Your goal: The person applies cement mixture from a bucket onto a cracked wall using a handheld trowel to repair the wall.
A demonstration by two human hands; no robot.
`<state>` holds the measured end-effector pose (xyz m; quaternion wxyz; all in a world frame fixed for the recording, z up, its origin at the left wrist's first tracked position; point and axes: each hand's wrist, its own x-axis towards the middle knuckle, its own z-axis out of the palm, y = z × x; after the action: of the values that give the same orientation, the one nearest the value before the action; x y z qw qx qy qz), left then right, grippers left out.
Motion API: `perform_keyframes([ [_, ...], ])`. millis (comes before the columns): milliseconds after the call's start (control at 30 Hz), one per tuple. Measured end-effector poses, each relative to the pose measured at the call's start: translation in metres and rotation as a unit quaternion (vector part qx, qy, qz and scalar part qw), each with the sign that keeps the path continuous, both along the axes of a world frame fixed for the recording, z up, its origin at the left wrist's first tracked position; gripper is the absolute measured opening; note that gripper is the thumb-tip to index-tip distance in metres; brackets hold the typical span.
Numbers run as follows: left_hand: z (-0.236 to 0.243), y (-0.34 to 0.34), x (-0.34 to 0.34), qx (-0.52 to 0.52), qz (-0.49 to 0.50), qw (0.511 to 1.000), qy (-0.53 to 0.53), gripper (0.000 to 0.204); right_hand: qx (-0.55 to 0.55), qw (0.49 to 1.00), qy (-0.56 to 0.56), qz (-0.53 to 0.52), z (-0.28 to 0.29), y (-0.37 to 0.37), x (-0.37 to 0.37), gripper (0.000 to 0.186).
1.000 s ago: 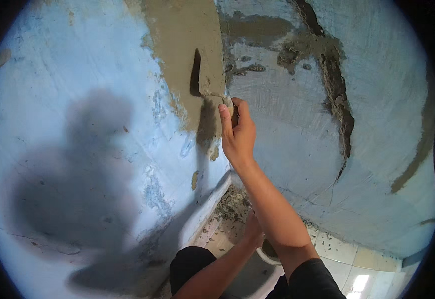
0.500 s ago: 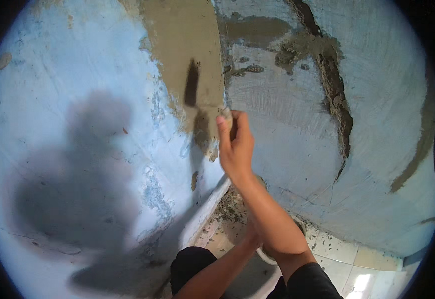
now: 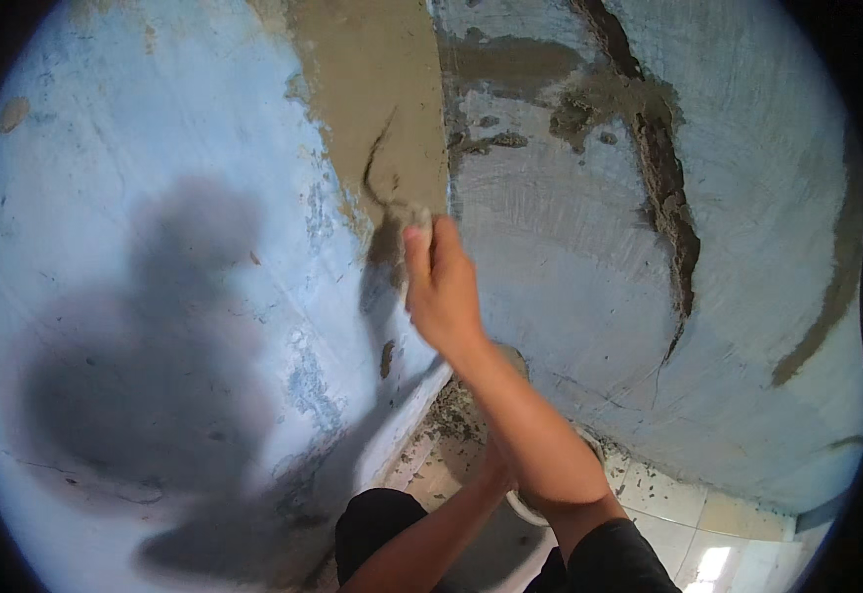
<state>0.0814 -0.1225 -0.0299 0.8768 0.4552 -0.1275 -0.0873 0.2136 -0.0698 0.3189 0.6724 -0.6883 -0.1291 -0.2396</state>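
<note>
My right hand (image 3: 436, 282) is closed round the handle of a mortar-smeared trowel (image 3: 419, 215), its blade lying against the wet plaster patch (image 3: 372, 69) on the pale blue left wall, beside the corner. My left hand (image 3: 495, 465) is low, mostly behind my right forearm, near the rim of a bucket (image 3: 530, 514); its fingers are hidden.
The blue-grey right wall (image 3: 570, 247) has a long jagged crack (image 3: 678, 247) and smears of mortar. Below, mortar crumbs lie on pale floor tiles (image 3: 663, 494) along the wall's foot. My dark-clad knee (image 3: 377, 514) is at the bottom.
My right hand with the trowel has moved a little down and to the left across the plaster. My left arm stays low in about the same place.
</note>
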Motion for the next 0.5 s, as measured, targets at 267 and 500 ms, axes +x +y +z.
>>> perform_keyframes([
  [267,0.01,0.008,-0.002,0.123,0.031,0.992,0.027,0.034,-0.053,0.995,0.076,0.044,-0.058,-0.011,-0.052,0.026],
  [500,0.075,-0.012,0.006,-0.151,-0.029,0.949,0.276,0.029,0.012,1.0,-0.018,-0.012,0.0,-0.02,0.014,0.029],
])
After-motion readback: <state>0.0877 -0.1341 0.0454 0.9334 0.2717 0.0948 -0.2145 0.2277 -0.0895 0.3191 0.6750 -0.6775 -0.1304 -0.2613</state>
